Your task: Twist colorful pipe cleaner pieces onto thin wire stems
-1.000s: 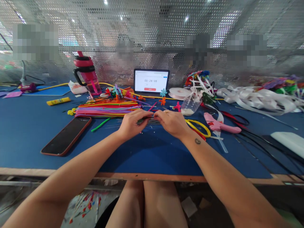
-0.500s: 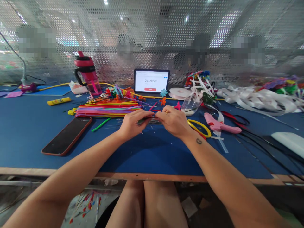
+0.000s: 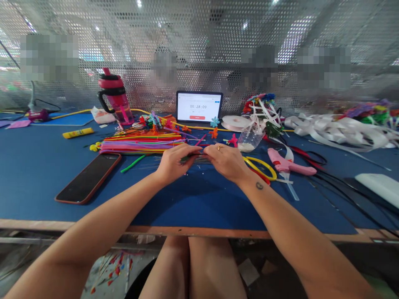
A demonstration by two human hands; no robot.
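My left hand (image 3: 176, 163) and my right hand (image 3: 225, 162) meet just above the blue table mat (image 3: 199, 203). Their fingertips pinch a thin dark green stem (image 3: 189, 158) lying among fine wire-like strands (image 3: 202, 160). Its exact form is partly hidden by my fingers. Just left of my left hand lies a flat stack of multicoloured pipe cleaners (image 3: 141, 145), and a loose green pipe cleaner (image 3: 133, 163) rests nearer. A ring (image 3: 220, 147) sits on a finger of my right hand.
A smartphone (image 3: 88, 177) lies to the left, a pink hot glue gun (image 3: 288, 165) to the right. A yellow loop (image 3: 260, 168), a plastic cup (image 3: 250, 140), white ribbon (image 3: 339, 133), a tablet showing a timer (image 3: 198, 106) and a pink bottle (image 3: 116, 97) stand around. Perforated metal screen rises behind.
My right hand has shifted slightly to the right along the stem. The timer reads one second more. The view has moved a little.
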